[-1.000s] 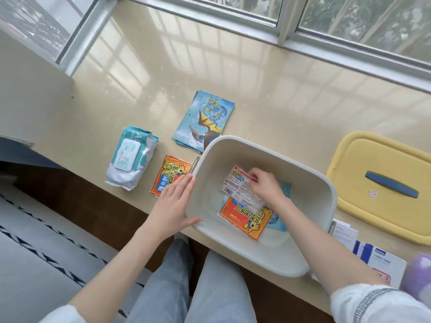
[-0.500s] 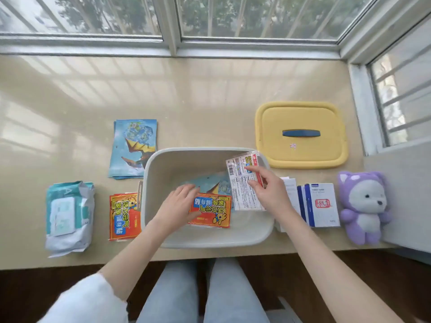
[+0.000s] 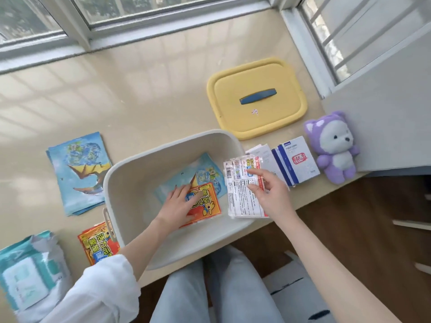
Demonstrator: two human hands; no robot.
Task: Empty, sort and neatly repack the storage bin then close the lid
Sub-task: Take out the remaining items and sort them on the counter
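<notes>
Near left: wipes pack [image 3: 25,271]; spare orange sachet [image 3: 98,243], beside the bin's handle.
Storage bin [image 3: 130,173]: at the table's [image 3: 140,89] near edge, seemingly overhanging it.
Left hand [image 3: 179,203]: inside the bin, fingers flat, pressing an orange packet [image 3: 207,206] that lies on a blue sheet [image 3: 210,176].
Right hand [image 3: 270,194]: pinches white packets [image 3: 242,201] above the right rim.
Step, judged: emptying. Carry the packets clear of the rim and avoid nudging the bin nearer the edge.
Right: boxes [image 3: 296,159], plush toy [image 3: 333,148]; crowded.
Beyond: yellow lid [image 3: 256,96], off the bin.
Far left: blue booklets [image 3: 77,171], then open table.
</notes>
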